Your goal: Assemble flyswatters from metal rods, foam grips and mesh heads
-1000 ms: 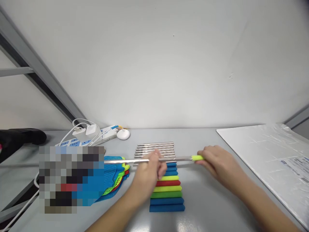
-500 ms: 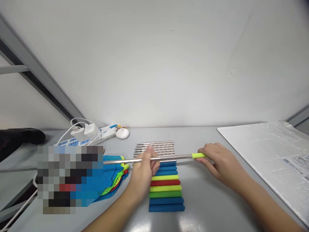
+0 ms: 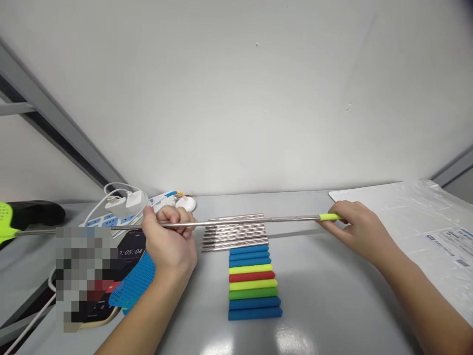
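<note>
A telescopic fly swatter, its steel rod [image 3: 236, 222] drawn out long, stretches nearly level across the view above the table. Its yellow-green head [image 3: 6, 222] is cut off by the left edge. My left hand [image 3: 172, 236], palm turned up and fingers curled, is closed round the rod. At the other end my right hand [image 3: 354, 224] grips the yellow-green handle sleeve [image 3: 328, 217]. Below the rod lies a row of steel rods [image 3: 236, 241], with several coloured sleeves [image 3: 253, 285] in front of them. My left forearm partly hides some blue mesh swatter heads [image 3: 135, 286].
A phone [image 3: 131, 251] showing a timer lies at the left, partly pixelated. Behind it are a power strip [image 3: 105, 220] with plugs and cables, and a white round device [image 3: 185, 203]. A plastic-wrapped white board [image 3: 402, 217] covers the right side. The wall stands close behind.
The rod has become longer. My left hand has moved left and up, my right hand right and up with the handle sleeve. The swatter head now shows at the far left.
</note>
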The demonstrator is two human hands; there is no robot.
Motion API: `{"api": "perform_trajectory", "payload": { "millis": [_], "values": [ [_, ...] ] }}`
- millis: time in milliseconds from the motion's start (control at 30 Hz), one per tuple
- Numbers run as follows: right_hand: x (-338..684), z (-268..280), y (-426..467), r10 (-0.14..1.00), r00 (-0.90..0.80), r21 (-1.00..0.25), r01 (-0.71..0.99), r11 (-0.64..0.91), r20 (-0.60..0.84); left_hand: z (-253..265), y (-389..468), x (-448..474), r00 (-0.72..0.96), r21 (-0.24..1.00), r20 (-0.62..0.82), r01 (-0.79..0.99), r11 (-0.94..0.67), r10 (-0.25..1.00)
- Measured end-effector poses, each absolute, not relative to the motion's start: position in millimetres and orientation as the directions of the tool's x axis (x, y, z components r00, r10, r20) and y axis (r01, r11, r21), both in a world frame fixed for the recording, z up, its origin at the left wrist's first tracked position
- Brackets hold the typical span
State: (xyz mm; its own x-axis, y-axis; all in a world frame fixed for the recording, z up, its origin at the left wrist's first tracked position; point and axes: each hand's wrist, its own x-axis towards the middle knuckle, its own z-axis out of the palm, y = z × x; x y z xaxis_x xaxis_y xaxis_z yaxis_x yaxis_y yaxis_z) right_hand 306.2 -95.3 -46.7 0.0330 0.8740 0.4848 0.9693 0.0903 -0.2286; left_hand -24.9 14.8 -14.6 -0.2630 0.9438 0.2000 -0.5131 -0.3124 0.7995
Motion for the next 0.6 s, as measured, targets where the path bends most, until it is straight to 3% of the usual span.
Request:
{"api": "perform_trajectory", "payload": {
  "millis": [200,367,600],
  "values": [
    [324,-49,-92,0.862,0.12,-0.187,0.982,-0.03,0.493,-8,27,-38,-0.356,0.768,0.133,-0.553,-0.324,0.925],
    [337,-56,-91,0.896,0.252,-0.216,0.959,-0.182,0.365,-8,35,-55,-0.395,0.745,0.069,-0.59,-0.31,0.916],
    [349,-64,-90,0.911,0.333,-0.201,0.936,-0.289,0.241,-1,33,-59,-0.417,0.766,0.12,-0.538,-0.351,0.901]
  ]
}}
